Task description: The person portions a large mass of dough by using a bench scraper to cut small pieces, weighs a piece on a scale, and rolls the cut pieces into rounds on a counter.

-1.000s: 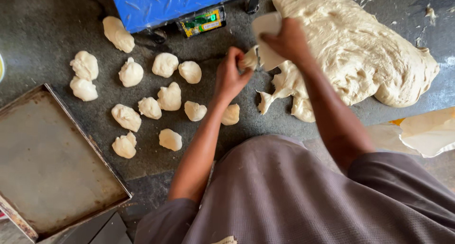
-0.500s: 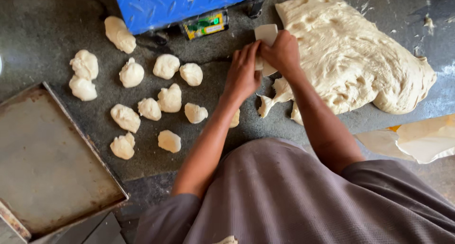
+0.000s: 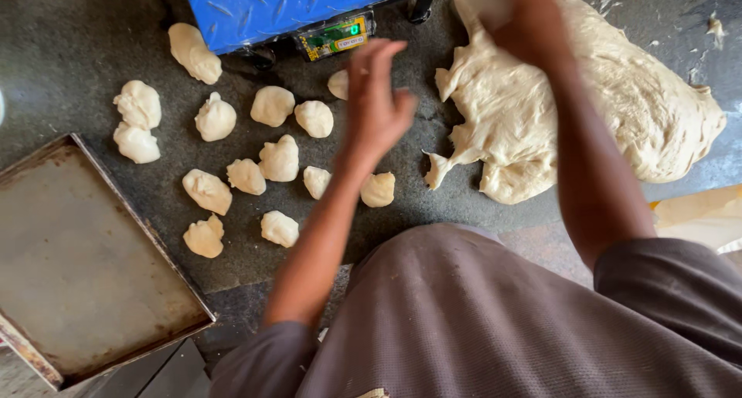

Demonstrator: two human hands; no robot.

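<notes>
1. The left hand [image 3: 375,104] hangs above the dark grey stone surface [image 3: 69,50] with fingers spread and slack, palm empty, gripping nothing; it is motion-blurred, so whether a fingertip brushes anything cannot be told.
2. The right hand [image 3: 529,23] is clenched at the far edge of the big pale slab of soft dough [image 3: 618,104]; something pale and flat shows between its fingers, but blur hides what it is; the hand sits on or just above the slab's far-left corner.
3. The slab lies to the right of the left hand and directly under the right hand, so the right hand is much the nearer; its long axis runs roughly left to right across the surface, with a ragged tail [image 3: 444,166] pointing toward the person.
4. Just beside the left hand, on its far side, lies one small rounded dough piece [image 3: 338,83]; another small piece [image 3: 378,189] lies near the forearm.
5. Further left the other small dough lumps [image 3: 278,158] are scattered, apart from one another.
6. Beyond them stand a blue metal scale with a green display [image 3: 332,36] at the far edge and a worn, rusty flat metal tray [image 3: 77,267] at the near left.
</notes>
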